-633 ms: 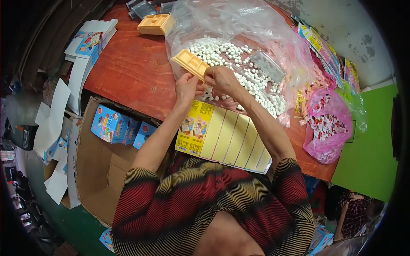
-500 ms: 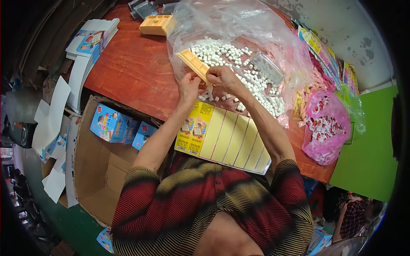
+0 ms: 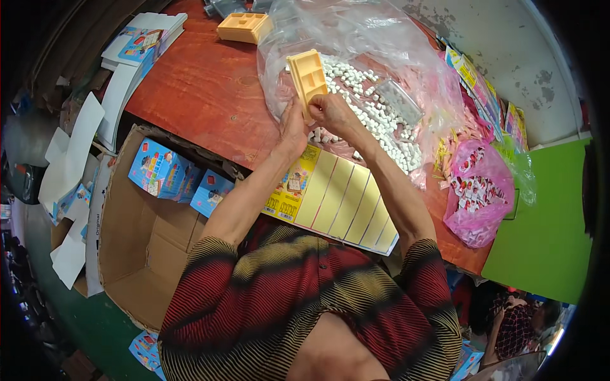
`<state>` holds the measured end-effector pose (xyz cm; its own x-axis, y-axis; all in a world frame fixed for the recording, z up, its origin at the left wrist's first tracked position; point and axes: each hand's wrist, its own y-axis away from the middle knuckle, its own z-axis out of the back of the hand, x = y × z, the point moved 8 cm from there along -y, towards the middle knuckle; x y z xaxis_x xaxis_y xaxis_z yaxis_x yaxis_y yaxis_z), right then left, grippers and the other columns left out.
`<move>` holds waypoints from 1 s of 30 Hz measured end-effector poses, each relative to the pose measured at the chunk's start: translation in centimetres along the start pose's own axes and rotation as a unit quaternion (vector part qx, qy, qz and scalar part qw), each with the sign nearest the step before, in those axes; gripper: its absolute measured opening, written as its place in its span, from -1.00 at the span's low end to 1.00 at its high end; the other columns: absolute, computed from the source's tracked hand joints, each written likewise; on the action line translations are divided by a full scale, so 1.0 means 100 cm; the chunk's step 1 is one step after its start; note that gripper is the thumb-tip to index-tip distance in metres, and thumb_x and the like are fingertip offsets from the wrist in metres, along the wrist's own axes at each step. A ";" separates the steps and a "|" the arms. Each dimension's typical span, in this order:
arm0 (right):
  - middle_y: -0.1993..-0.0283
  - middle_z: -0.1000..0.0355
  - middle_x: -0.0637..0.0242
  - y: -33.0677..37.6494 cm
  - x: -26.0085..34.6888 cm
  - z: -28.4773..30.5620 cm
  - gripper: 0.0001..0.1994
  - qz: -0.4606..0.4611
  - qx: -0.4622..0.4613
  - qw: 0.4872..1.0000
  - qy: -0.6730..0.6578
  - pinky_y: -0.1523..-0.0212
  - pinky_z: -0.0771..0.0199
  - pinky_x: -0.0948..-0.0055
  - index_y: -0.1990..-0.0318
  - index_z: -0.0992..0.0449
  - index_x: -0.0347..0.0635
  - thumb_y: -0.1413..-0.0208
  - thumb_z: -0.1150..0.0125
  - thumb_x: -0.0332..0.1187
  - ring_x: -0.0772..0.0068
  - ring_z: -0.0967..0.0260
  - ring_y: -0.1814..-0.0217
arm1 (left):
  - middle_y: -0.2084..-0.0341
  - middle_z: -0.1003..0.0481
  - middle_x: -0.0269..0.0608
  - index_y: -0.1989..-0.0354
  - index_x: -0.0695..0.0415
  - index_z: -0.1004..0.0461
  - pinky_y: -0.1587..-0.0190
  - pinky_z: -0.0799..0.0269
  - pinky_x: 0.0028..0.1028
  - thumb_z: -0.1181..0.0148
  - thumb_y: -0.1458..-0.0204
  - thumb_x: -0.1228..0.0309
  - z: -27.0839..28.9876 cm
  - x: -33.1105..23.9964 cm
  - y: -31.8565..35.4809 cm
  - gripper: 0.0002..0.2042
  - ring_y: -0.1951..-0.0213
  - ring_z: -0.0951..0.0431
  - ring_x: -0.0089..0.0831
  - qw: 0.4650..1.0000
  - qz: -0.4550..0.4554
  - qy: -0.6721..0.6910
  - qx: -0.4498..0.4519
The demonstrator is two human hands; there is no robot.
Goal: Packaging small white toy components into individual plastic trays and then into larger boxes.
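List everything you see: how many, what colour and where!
Table: one, red-brown, centre
Held tray: one, tan, centre
Other trays: uncertain, tan, far edge
Plastic pieces: several, greyish, top edge
Film: uncertain, clear, upper centre
Cubes: many, white, by film
Case: one, clear, among cubes
Bag: one, pink, table's right
Packets: many, red and white, inside bag
Small pieces: many, yellow or pink, beside bag
Printed sheet: at least one, yellow, near edge
Carton: one, brown, left
Boxes: at least two, blue, inside carton
Cards: many, white, upper left
Panel: one, green, right
Second person: one, dark checked top, lower right
Shirt: one, striped red, black, yellow, bottom
Left fingers: one hand, bare, holding tray
Right fingers: one hand, bare, at tray
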<state>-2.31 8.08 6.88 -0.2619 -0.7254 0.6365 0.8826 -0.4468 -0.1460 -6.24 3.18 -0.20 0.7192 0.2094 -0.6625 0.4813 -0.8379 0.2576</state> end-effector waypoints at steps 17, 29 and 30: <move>0.68 -0.22 0.07 0.015 0.020 0.018 -0.92 0.058 -0.141 0.987 0.055 0.63 -0.17 0.38 0.57 -0.29 -0.29 0.19 0.12 -0.47 0.20 -0.20 0.68 | 0.51 -0.36 -0.36 0.25 0.16 -0.29 0.54 -0.27 -0.66 0.17 -0.03 0.19 0.009 -0.022 -0.002 -0.71 0.58 -0.32 -0.65 0.983 -0.111 -0.143 0.004; 0.55 -0.31 0.13 0.057 0.003 0.081 -0.90 -0.067 -0.240 0.956 0.152 0.50 -0.24 0.32 0.45 -0.33 -0.20 0.07 0.07 -0.38 0.17 -0.30 0.51 | -0.04 -0.02 0.19 -0.12 0.19 0.13 -0.08 0.01 -0.38 0.11 0.07 0.30 -0.018 -0.036 -0.001 -0.43 -0.08 -0.06 -0.08 0.870 -0.224 -0.421 -0.123; 0.54 -0.32 0.12 0.060 0.006 0.086 -0.90 -0.065 -0.256 0.942 0.208 0.50 -0.24 0.30 0.45 -0.32 -0.18 0.07 0.06 -0.37 0.15 -0.30 0.50 | -0.04 -0.02 0.19 -0.12 0.19 0.13 -0.08 0.01 -0.38 0.11 0.07 0.30 -0.024 -0.039 -0.001 -0.43 -0.08 -0.06 -0.08 0.874 -0.218 -0.420 -0.109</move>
<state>6.21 9.44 12.85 -0.5796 -0.7414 0.3382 0.5565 -0.6633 -0.5004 -7.90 3.63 4.07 -0.1347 -0.0365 -0.9902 0.7681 -0.6351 -0.0811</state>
